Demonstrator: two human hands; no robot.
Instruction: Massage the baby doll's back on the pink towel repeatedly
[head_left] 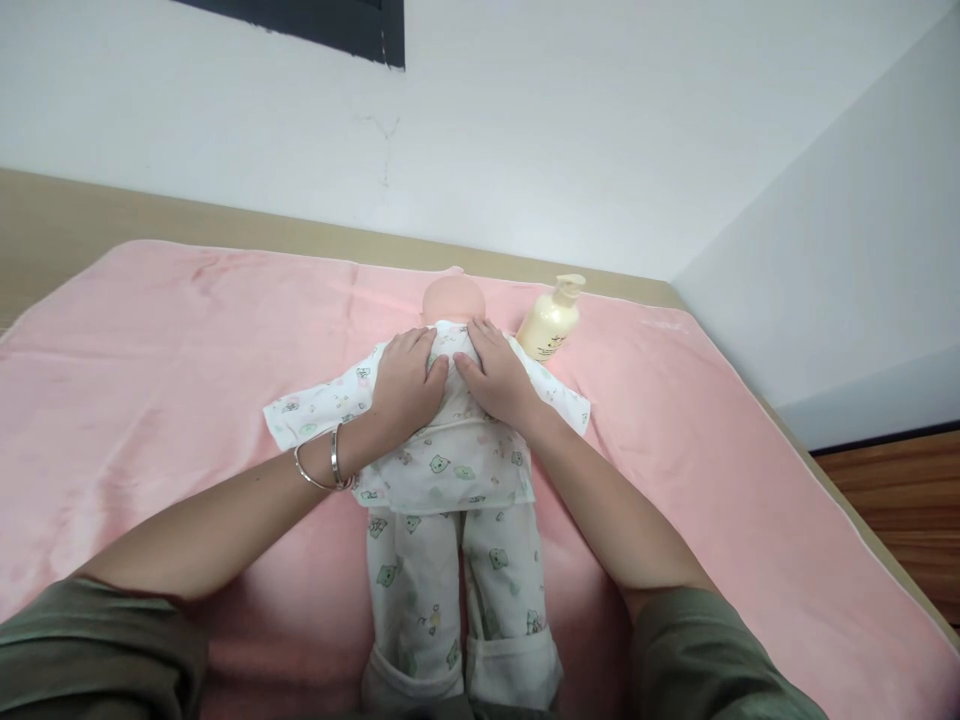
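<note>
A baby doll (454, 299) lies stretched out with its head toward the wall, its sleeves spread to both sides. It wears a white printed top (450, 465) and matching trousers (499, 570) with turned-up cuffs. My left hand (409, 375) rests flat on the left side of the doll's upper body, fingers pointing to its head. On the other side my right hand (499, 375) lies flat near the shoulder. Both thumbs angle inward, with a strip of the top showing between them. Neither hand grips anything. The doll's face is not visible.
A pink cloth (187, 400) covers most of the wooden surface (300, 230) beneath the doll. Right of the doll's head, a cream pump bottle (553, 320) stands tilted. A white wall (562, 140) rises behind, and brown wood (900, 490) shows at the right.
</note>
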